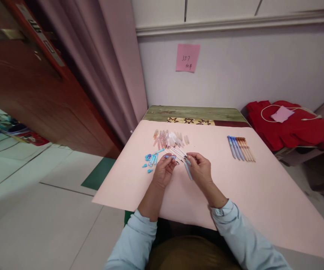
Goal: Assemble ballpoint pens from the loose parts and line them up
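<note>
My left hand [164,171] is closed in a pinch on a small blue pen part [169,156], held just above the pink sheet [235,187]. My right hand [199,168] is closed around a pale blue pen barrel [188,171] that points down toward me. The two hands nearly meet at their fingertips. Just beyond them lies a heap of clear and orange pen parts [169,139]. Several small blue caps and pieces [150,160] lie to the left of my left hand.
A row of assembled blue and orange pens [240,149] lies at the right of the sheet. A red cloth with a white cable [291,125] sits on a seat to the right. A pink note [187,57] is stuck on the wall. A curtain and a wooden door stand at left.
</note>
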`<state>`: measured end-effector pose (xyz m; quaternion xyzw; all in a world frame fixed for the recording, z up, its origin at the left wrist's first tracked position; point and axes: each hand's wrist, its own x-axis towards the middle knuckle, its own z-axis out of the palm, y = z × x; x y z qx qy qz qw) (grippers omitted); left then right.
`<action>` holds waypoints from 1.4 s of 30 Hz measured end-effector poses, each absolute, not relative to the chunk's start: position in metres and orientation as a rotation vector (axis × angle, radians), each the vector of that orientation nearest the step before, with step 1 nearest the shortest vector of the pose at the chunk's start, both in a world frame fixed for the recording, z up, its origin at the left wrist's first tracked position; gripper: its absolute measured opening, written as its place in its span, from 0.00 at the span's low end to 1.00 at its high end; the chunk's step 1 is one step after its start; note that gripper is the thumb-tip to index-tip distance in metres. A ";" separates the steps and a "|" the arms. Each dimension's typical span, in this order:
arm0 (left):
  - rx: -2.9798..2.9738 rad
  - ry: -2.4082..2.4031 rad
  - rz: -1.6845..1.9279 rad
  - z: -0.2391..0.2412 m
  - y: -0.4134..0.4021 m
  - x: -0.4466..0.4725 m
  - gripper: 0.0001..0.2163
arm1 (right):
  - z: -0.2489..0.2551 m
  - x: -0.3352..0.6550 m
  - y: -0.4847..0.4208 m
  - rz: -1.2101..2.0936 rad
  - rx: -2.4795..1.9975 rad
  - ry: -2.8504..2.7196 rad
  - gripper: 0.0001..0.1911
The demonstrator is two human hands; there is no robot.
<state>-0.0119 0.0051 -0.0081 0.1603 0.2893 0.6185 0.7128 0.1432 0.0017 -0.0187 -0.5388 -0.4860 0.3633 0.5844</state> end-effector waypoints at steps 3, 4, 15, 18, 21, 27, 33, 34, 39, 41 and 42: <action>0.409 0.674 1.353 -0.006 0.003 -0.010 0.10 | -0.016 0.142 0.000 0.924 -1.210 -1.087 0.15; 0.432 0.688 1.341 -0.006 0.003 -0.009 0.11 | -0.015 0.141 0.000 0.974 -1.174 -1.059 0.15; 0.527 0.725 1.295 -0.004 -0.001 -0.005 0.15 | -0.001 0.142 0.000 1.289 -0.978 -0.800 0.16; 0.542 0.724 1.284 -0.003 -0.002 -0.005 0.14 | 0.000 0.141 -0.001 1.287 -0.956 -0.823 0.15; 0.556 0.717 1.277 -0.003 -0.003 -0.005 0.15 | 0.000 0.139 -0.002 1.276 -0.942 -0.845 0.14; 0.554 0.712 1.270 -0.004 -0.002 -0.005 0.15 | -0.005 0.138 -0.002 1.286 -0.956 -0.863 0.15; 0.538 0.707 1.268 -0.004 -0.002 -0.006 0.15 | -0.011 0.138 -0.001 1.276 -0.971 -0.906 0.16; 0.530 0.703 1.272 -0.004 -0.002 -0.006 0.14 | -0.011 0.138 -0.001 1.273 -0.973 -0.921 0.16; 0.486 0.693 1.300 -0.001 -0.002 -0.006 0.15 | -0.011 0.137 -0.002 1.276 -0.981 -1.000 0.15; 0.486 0.695 1.302 -0.002 -0.002 -0.006 0.15 | -0.010 0.137 -0.003 1.283 -0.980 -1.021 0.14; 0.493 0.694 1.303 -0.002 -0.001 -0.006 0.15 | -0.010 0.137 -0.004 1.284 -0.980 -1.027 0.14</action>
